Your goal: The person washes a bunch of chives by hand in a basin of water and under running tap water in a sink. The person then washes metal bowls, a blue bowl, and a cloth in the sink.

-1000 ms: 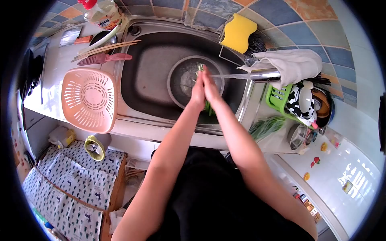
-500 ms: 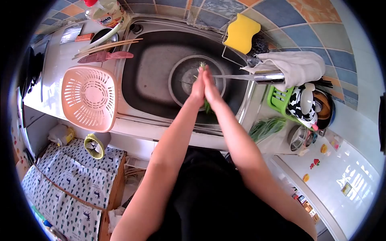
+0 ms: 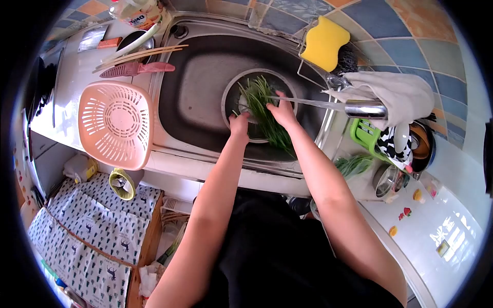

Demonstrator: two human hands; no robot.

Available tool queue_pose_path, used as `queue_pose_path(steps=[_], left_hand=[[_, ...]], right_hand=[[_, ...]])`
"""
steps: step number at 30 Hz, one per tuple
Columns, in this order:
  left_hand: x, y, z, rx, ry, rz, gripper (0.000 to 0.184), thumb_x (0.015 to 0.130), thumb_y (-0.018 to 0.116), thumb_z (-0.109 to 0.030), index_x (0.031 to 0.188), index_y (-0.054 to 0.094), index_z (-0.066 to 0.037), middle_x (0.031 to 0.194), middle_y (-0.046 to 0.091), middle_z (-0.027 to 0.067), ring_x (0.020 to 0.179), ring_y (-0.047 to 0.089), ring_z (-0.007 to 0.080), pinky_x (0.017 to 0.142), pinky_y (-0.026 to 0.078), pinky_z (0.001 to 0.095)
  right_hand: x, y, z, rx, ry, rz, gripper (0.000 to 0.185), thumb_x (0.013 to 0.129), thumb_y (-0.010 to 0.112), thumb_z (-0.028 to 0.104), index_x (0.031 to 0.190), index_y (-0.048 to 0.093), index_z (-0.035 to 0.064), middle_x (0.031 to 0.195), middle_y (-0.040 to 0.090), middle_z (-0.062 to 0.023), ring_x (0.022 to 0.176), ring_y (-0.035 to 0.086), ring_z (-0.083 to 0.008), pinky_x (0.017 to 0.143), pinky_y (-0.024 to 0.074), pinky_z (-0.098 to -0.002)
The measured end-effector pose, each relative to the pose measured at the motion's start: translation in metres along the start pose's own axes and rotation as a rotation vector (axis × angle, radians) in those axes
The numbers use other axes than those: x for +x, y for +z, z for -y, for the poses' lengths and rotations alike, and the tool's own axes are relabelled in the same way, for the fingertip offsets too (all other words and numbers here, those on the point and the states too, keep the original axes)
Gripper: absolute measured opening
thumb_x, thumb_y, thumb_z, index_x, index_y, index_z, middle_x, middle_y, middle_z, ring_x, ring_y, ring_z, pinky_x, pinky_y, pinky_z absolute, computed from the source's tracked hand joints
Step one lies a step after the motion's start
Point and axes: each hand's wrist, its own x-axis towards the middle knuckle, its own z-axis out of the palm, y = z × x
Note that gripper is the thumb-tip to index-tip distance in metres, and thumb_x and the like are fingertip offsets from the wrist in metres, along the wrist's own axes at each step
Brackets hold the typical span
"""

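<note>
Greens (image 3: 267, 119) lay over the bowl (image 3: 224, 102) in the sink (image 3: 190, 92), under the running water (image 3: 310, 102), seemingly so it could reach them; left hand (image 3: 239, 126) and right hand (image 3: 283, 112) flanked them, perhaps to gather the stalks; with fingers partly hidden, how closed either was couldn't be told.

Slender green stalks (image 3: 265, 114) (loosely bunched) stretch slantwise across the round bowl (image 3: 232, 97) in the sink (image 3: 191, 87).

A clear plastic bottle (image 3: 136, 11) at the sink's far left corner bears a label ending in "OMO"; its smaller print is illegible.
</note>
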Motion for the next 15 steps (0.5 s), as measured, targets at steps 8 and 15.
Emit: queue_pose_path(steps=[8, 15], left_hand=[[0.043, 0.0, 0.007, 0.019, 0.092, -0.027, 0.076, 0.077, 0.07, -0.025, 0.137, 0.031, 0.002, 0.128, 0.046, 0.0141, 0.114, 0.047, 0.0247, 0.096, 0.038, 0.0357], [0.045, 0.001, 0.014, 0.158, -0.129, -0.011, 0.045, 0.091, 0.045, -0.02, 0.132, 0.041, -0.004, 0.124, 0.053, 0.0135, 0.112, 0.052, 0.0301, 0.095, 0.039, 0.041]], right_hand=[[0.001, 0.036, 0.014, -0.322, 0.023, 0.043, 0.1, 0.074, 0.071, 0.052, 0.149, 0.011, 0.0228, 0.15, 0.01, -0.0252, 0.135, 0.022, -0.0453, 0.101, 0.0327, -0.0589], [-0.017, 0.061, -0.004, -0.984, -0.313, 0.199, 0.07, 0.09, 0.053, 0.023, 0.149, 0.017, 0.0309, 0.154, 0.0, -0.021, 0.138, 0.016, -0.0435, 0.104, 0.0246, -0.0598]])
